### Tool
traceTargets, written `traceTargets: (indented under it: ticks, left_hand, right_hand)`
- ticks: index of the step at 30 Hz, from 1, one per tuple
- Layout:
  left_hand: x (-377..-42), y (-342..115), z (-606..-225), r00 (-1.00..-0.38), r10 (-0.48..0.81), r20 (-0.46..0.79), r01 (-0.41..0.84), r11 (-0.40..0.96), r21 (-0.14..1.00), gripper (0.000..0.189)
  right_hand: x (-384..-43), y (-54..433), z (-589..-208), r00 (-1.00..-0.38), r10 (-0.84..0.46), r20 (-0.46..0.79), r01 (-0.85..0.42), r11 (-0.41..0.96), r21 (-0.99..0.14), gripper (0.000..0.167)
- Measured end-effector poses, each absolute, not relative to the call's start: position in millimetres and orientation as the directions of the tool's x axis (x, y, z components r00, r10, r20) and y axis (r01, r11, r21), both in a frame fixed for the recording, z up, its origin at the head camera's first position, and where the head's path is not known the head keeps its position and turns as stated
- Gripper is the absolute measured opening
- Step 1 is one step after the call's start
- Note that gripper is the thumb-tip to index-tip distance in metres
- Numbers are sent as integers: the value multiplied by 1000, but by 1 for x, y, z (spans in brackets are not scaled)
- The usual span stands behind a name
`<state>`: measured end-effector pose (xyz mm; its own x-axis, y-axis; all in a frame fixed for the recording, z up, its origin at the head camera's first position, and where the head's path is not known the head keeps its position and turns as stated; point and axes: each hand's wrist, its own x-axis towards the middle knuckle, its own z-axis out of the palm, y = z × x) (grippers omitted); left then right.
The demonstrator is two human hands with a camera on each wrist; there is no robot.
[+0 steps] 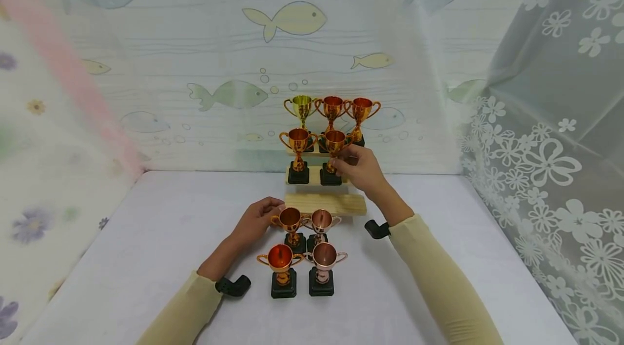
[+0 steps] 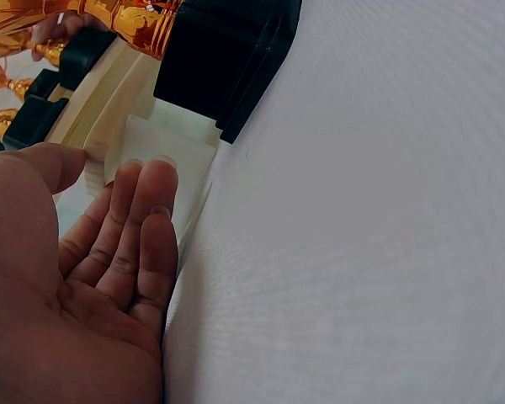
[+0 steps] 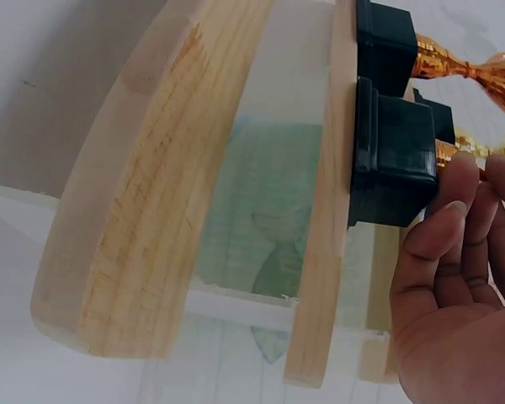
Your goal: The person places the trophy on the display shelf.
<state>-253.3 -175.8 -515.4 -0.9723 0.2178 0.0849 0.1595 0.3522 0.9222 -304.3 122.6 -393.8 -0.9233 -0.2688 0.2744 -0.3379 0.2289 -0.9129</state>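
Note:
My right hand [image 1: 358, 169] pinches the stem of a small orange-gold trophy cup [image 1: 336, 142], whose black base [image 3: 396, 160] stands on the middle wooden step [image 3: 320, 278]. Close by on that step is a second orange-gold trophy [image 1: 298, 142]. My left hand [image 1: 258, 220] is at the left end of the lowest wooden step [image 1: 324, 204]; in the left wrist view its thumb [image 2: 59, 164] touches the step's corner and the loosely bent fingers lie beside it. Near that hand, a dark-orange trophy [image 1: 290, 220] stands on the table.
The top step carries a yellow-gold trophy [image 1: 301, 106] and two orange ones [image 1: 362, 112]. In front of the stand on the white table [image 1: 185, 231] are an orange-red trophy [image 1: 280, 259] and two pinkish copper ones [image 1: 325, 256]. Behind hangs a fish-patterned curtain [image 1: 195, 52].

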Motion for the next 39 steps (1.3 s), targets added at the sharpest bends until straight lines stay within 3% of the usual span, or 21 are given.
traceTargets:
  ticks: [18,26,39]
  left_hand:
    - [-254,-178,-516,-971,224,88,169,371,913,31]
    - [-253,-177,-515,-971,223,82,162,367,916,32]
    - [-254,-177,-514,-971,223,83,166,382,909,29]
  right_hand:
    - [-303,118,-396,-913,-260,314,-370,205,-906,19]
    - [-296,121,-397,-915,-136,379,-397,144,-906,28]
    - [-262,135,-412,-903,-185,388,-421,197,-885,8]
